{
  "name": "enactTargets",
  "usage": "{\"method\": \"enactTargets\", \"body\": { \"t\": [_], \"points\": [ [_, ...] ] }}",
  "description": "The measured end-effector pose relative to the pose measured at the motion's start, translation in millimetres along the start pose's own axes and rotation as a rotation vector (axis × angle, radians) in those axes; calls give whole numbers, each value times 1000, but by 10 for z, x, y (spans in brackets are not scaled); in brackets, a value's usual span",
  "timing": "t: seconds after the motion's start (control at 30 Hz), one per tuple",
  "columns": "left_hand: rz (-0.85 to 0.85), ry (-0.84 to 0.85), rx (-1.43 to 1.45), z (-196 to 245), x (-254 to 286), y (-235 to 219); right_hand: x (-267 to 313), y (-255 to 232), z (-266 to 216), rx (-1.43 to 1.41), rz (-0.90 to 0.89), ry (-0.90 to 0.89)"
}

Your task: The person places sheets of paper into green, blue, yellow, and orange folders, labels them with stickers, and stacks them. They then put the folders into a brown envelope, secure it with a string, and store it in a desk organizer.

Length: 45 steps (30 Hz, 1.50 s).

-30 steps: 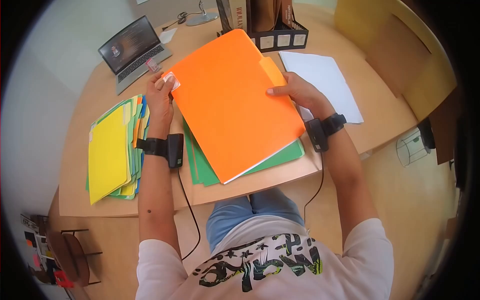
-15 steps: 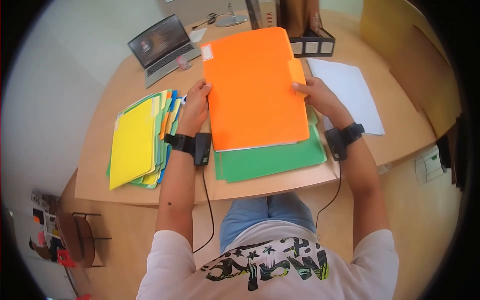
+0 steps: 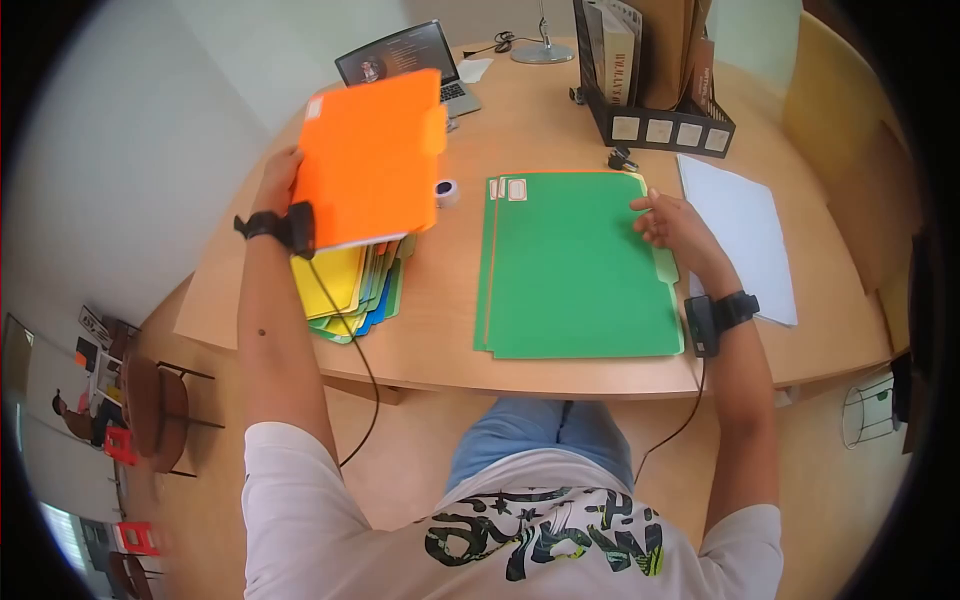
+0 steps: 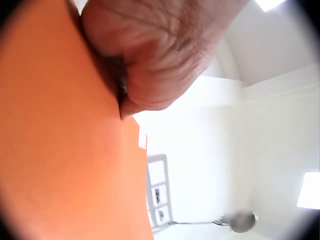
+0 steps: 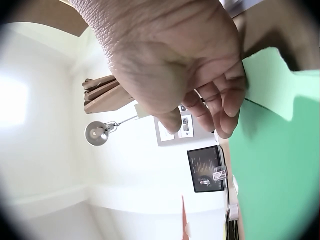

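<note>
My left hand [image 3: 279, 182] grips the left edge of an orange file folder [image 3: 368, 160], which has a white label at its top left corner. The folder is held over the pile of yellow, green and blue folders [image 3: 330, 283] on the left and hides much of it. In the left wrist view the fingers curl round the edge of the orange sheet. My right hand [image 3: 676, 226] holds nothing; its loosely bent fingers are by the right edge of a green folder [image 3: 580, 270]. That folder lies on others, whose labelled edges peek out at its left.
White papers [image 3: 740, 240] lie to the right. Behind stand a black file organizer [image 3: 665, 130] with books, a lamp base [image 3: 543, 52] and a laptop [image 3: 400, 55]. Between the piles is a small white roll [image 3: 447, 192]; black clips [image 3: 622, 158] sit below the organizer.
The orange folder has moved left in my left hand, from above the green folder to above the left pile. My right hand has let go of it and stays by the green folder.
</note>
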<state>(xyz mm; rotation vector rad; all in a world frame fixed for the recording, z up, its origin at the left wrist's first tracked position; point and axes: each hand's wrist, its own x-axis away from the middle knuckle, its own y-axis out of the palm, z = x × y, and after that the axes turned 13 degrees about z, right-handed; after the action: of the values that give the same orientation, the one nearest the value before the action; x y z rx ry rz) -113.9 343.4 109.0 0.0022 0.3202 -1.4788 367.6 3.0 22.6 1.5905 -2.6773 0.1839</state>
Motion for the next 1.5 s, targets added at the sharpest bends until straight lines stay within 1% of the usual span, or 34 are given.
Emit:
{"method": "enactTargets", "body": {
  "t": [0.07,0.13,0.2,0.23,0.27,0.37,0.43,0.53,0.63,0.73,0.83,0.93,0.97,1.0,1.07,1.1,1.13,1.17,1.2,1.23,1.27,1.3,1.33,1.37,1.4,1.43,1.47,1.5],
  "points": [
    [69,-88,-26,-219,110,-418,13,5,-15,28,-5,-15],
    [76,-22,-326,-788,-165,-1020,18,-2,-12,47,-5,-27],
    [178,-74,-375,-923,40,-1144,7,-7,8,65,-6,-37],
    [170,-76,-441,-1000,75,-1220,8,-7,12,65,-5,-32],
    [173,-70,-444,-1074,71,-1252,7,-7,12,67,-7,-27],
    [174,-65,-464,-1210,126,-1287,-38,-23,52,70,-20,-26],
    [154,-66,-503,-1204,169,-1209,-44,-17,50,75,-25,-35],
    [231,106,-664,-1122,301,-957,-7,-27,33,89,-22,-50],
    [56,-9,-905,-1251,-27,-1024,-25,-39,56,74,-42,-56],
    [47,-124,-796,-1373,-148,-992,14,-20,30,106,-26,-58],
    [68,-62,-707,-1388,-135,-905,1,-35,29,106,-50,-43],
    [63,-52,-594,-1400,-136,-811,-23,-24,42,107,-62,-38],
    [17,-55,-629,-1407,-190,-829,-37,-30,56,109,-64,-40],
    [13,20,-802,-1417,-237,-845,-37,-35,58,111,-63,-43],
    [4,188,-1137,-1297,-326,-798,-21,-29,23,120,-81,-62],
    [105,395,-1205,-1173,-589,-752,-23,-11,5,125,-94,-76],
    [194,596,-1256,-1096,-913,-559,-5,-45,26,139,-103,-75],
    [95,689,-1120,-657,-806,-250,-20,-50,32,152,-89,-82],
    [105,837,-1030,-210,-411,196,-11,-47,36,158,-68,-85],
    [-1,919,-900,7,-229,577,-5,-48,24,165,-52,-93],
    [-168,848,-683,224,96,983,-6,-43,5,171,-36,-106],
    [-319,789,-567,315,429,1334,-24,-43,17,168,-42,-109],
    [-554,812,-536,289,562,1656,-52,-62,62,165,-41,-112],
    [-647,700,-562,388,998,1910,-63,-94,98,160,-31,-117],
    [-675,718,-579,283,1171,2149,-59,-109,105,152,-24,-106],
    [-705,736,-595,92,1242,2401,-57,-105,105,143,-14,-93],
    [-755,738,-710,-42,1265,2604,-59,-108,108,135,-6,-78],
    [-768,681,-704,-118,1320,2715,-67,-120,116,140,3,-55]
  ]
}}
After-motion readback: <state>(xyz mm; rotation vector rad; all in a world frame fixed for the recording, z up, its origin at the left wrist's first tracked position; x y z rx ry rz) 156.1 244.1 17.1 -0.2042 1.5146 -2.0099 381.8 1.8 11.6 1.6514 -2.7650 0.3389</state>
